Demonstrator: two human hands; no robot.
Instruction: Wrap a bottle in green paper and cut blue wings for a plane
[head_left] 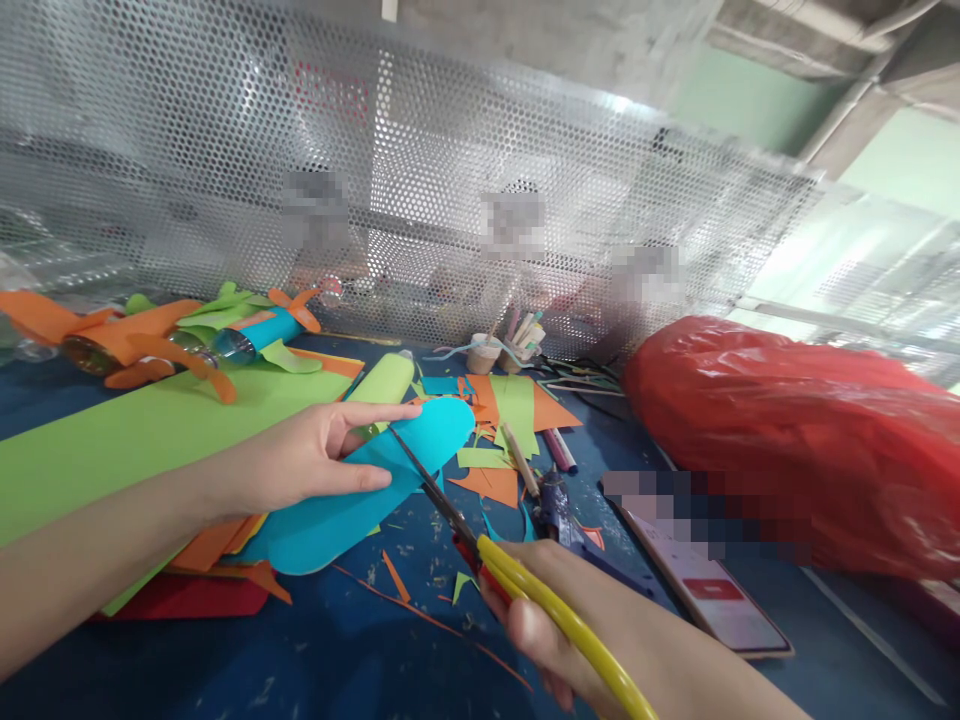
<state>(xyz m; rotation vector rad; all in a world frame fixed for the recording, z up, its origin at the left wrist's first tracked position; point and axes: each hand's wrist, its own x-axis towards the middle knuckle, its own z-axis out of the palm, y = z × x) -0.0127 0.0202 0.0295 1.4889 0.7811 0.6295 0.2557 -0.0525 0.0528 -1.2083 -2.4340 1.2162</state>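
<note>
My left hand [307, 455] pinches a blue paper piece [330, 525] with rounded ends, thumb and forefinger over its upper side. In my right hand [570, 610] are scissors [450, 510] with yellow and red handles. Their blades lie across the blue paper near its right end, the tip close to my left forefinger. Part of the paper's left side is over orange and red sheets. Whether the blades are fully closed is hard to make out.
Orange and green paper-wrapped bottles [127, 340], a green sheet [75, 440] at left; paper scraps [487, 485], a glue gun [555, 505] in the middle; a phone [720, 600] and red plastic bag [787, 430] at right. Cups of tools [484, 355] stand before a perforated metal screen [225, 150].
</note>
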